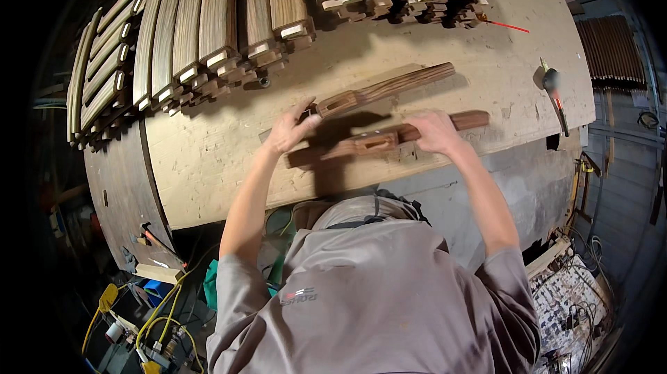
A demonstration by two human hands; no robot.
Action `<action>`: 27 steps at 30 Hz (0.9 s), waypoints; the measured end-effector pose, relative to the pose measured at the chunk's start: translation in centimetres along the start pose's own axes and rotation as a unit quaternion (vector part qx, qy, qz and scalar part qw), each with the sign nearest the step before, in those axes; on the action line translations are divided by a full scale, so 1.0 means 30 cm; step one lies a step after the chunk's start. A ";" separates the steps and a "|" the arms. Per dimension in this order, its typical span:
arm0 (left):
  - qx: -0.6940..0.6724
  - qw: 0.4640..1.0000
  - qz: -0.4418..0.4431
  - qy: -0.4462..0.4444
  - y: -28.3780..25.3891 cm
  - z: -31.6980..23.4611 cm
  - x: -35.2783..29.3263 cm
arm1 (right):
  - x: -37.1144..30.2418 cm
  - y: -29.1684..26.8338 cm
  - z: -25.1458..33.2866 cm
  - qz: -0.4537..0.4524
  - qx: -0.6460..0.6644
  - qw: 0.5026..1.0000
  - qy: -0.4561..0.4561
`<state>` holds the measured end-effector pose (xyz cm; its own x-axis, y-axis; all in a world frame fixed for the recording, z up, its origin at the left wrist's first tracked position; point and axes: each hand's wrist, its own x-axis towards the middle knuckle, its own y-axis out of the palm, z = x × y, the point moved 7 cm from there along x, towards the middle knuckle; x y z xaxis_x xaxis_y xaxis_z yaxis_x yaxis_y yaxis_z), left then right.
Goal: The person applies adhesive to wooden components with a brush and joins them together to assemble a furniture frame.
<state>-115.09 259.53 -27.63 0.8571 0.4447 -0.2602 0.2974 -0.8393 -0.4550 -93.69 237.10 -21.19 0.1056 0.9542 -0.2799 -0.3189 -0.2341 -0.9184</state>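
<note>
Two long dark brown wooden pieces, each with a rectangular slot cut into it, are held over the tan workbench top [486,82]. My left hand [292,129] is closed around the left end of the far wooden piece [406,85], which slants up to the right. Gripped from above, the near wooden piece [472,120] passes under my right hand [434,131]. The near piece's slot faces up, left of that hand. The two pieces are apart, and shadows fall on the board below them. My left fingertips are slightly blurred.
Stacks of brown wooden parts with pale tenons [222,57] line the bench's far side. A small metal ring [265,83] lies before them. At the right is a dark-headed hammer [552,86]; a thin red tube [511,26] lies farther back. Yellow cords [170,315] hang at lower left.
</note>
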 end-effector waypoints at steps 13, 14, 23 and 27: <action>0.266 0.953 -0.143 0.009 0.089 -0.137 -0.015 | 0.251 -0.012 -0.007 -0.119 -0.150 0.982 -0.004; 0.263 0.954 -0.140 0.010 0.097 -0.140 -0.011 | 0.255 -0.011 -0.030 -0.097 -0.141 0.985 0.000; 0.260 0.954 -0.146 0.045 0.354 -0.357 0.211 | 0.050 -0.078 -0.389 -0.092 -0.051 0.994 0.021; 0.282 0.943 -0.171 0.049 0.429 -0.414 0.250 | -0.005 -0.209 -0.672 -0.228 0.207 0.948 0.077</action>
<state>-99.60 248.19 -24.86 0.7943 0.6053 0.0518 0.3161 -0.3391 -0.8861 -72.73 234.67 -21.04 0.4483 0.8924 0.0525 -0.5463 0.3199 -0.7741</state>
